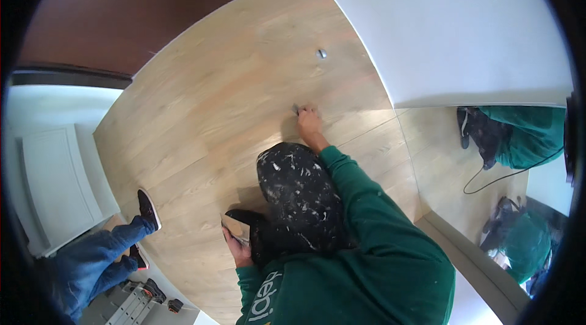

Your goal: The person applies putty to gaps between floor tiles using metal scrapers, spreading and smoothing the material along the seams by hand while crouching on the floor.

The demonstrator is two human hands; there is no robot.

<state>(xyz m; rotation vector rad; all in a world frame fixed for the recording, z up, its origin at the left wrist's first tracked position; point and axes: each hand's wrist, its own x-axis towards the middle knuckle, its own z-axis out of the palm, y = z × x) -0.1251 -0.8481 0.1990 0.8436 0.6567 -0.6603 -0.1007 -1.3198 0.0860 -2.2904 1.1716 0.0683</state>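
My right hand [309,122] reaches forward to the wood-plank floor [244,81], its fingers closed round a small grey tool [296,109] that looks like a scraper blade. Most of the tool is hidden by the fingers, and its tip is at the floor. Down beside my bent, paint-spotted black knee, my left hand [237,248] grips a flat tan-faced board [237,228] by its edge. Part of that hand is covered by the board. Farther ahead, a small round metal door stop [321,54] stands on the floor.
A brown door [152,7] borders the far left, a white wall [439,26] the right. On the left a person in jeans [104,258] stands by a white panel [61,178] and a ladder [131,306]. Green-clothed figures [528,136] and a black cable [488,187] show at right.
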